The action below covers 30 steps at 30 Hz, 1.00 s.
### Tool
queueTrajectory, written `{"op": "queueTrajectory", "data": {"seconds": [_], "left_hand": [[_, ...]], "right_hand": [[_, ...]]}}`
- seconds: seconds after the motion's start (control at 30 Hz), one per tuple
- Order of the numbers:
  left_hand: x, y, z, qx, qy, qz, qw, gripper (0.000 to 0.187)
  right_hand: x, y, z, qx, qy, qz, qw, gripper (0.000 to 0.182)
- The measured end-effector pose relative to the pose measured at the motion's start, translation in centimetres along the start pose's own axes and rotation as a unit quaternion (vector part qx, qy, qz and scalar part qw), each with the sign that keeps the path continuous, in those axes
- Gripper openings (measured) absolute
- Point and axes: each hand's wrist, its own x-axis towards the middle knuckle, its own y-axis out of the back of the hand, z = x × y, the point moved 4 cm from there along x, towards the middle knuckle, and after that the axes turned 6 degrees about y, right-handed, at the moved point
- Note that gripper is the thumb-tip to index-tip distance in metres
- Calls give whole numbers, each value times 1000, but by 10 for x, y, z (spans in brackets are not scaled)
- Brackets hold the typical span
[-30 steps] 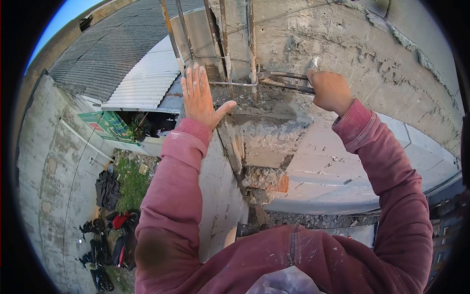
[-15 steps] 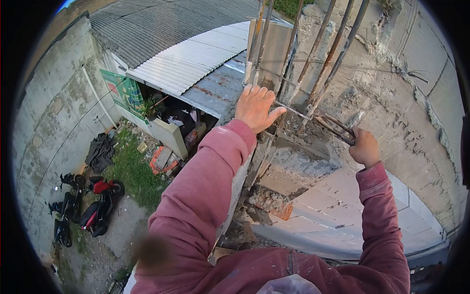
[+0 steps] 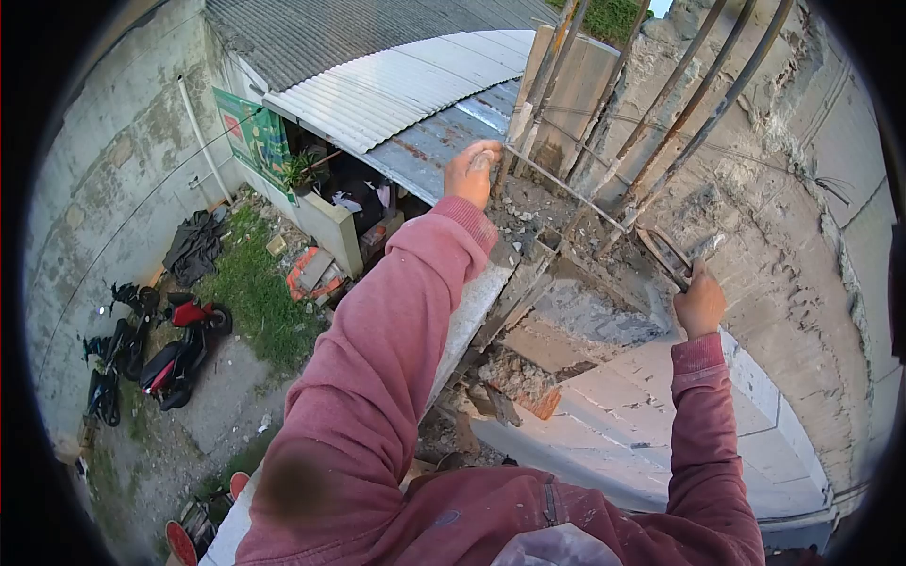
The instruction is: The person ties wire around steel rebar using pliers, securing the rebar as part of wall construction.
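My left hand (image 3: 471,174) is closed beside the upright rebars, its fingers pressed together near the far end of a thin metal rod (image 3: 566,188); what they hold is too small to make out. My right hand (image 3: 700,302) is wrapped round the handles of metal pincers (image 3: 663,255). The pincers' head meets the rod's near end, low beside the bars. Several rusty rebars (image 3: 681,108) rise from the rough concrete around the rod. A wooden board (image 3: 569,87) stands behind the left bars.
Below lies a ledge with broken brick (image 3: 541,403) and rubble. At left, a drop leads to a yard with parked motorcycles (image 3: 179,354). Corrugated roofing (image 3: 415,85) spans the top. Rough concrete wall (image 3: 774,274) fills the right side.
My left hand has gone from spread fingers over the rod to a closed grip at its far end. The pincers' handles look closer together. The whole view has shifted a little.
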Motion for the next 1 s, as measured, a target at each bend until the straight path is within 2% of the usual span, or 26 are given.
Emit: {"op": "queueTrajectory", "data": {"seconds": [0.03,0.07,0.17,0.2,0.27,0.37,0.4,0.5,0.57,0.6,0.67,0.7,0.73,0.77,0.8,0.9,0.97,1.0], "left_hand": [[-2,-4,3,-6,-2,-30,1000,22],[-4,-7,7,39,-34,-76,996,19],[-9,-7,18,-1,-31,-79,996,18],[-6,-9,19,0,-90,-42,995,18],[-4,-12,7,31,-61,-66,996,21],[-6,-11,6,80,-54,-66,993,24],[-4,-11,5,97,-57,-60,992,24],[-6,-11,11,82,-81,-59,992,22],[-7,-12,10,100,-78,-62,990,22],[-4,-10,11,112,-80,-61,989,21],[-3,-8,14,109,-100,-56,987,21],[-6,-11,16,105,-109,-57,987,21],[-8,-11,16,105,-93,-67,988,21],[-9,-9,16,102,-78,-76,989,20],[-6,-9,18,100,-66,-81,990,20],[-5,-10,16,107,-99,-68,987,20],[-10,-9,17,123,-118,-65,983,21],[-6,-9,20,130,-131,-60,981,21]], "right_hand": [[9,1,3,-27,16,27,999,33],[17,13,5,-47,78,111,990,33],[46,28,22,-106,193,149,964,30],[50,26,29,-77,201,88,973,29],[58,25,35,-15,217,-26,976,29],[23,70,5,-59,154,-15,986,27],[10,81,-4,-73,135,32,988,26],[-23,54,-14,24,38,17,999,22],[-42,4,-19,233,55,-114,964,19],[-40,1,-19,297,56,-158,940,19],[-37,-6,-17,422,53,-248,871,20],[-37,-7,-18,564,-28,-358,744,22],[-35,1,-18,677,-109,-444,576,24],[-41,11,-19,756,-181,-503,378,26],[-49,11,-26,781,-198,-492,331,29],[-70,16,-54,763,-248,-398,445,25],[-88,10,-83,801,-260,-338,420,22],[-107,15,-114,882,-251,-309,251,22]]}}
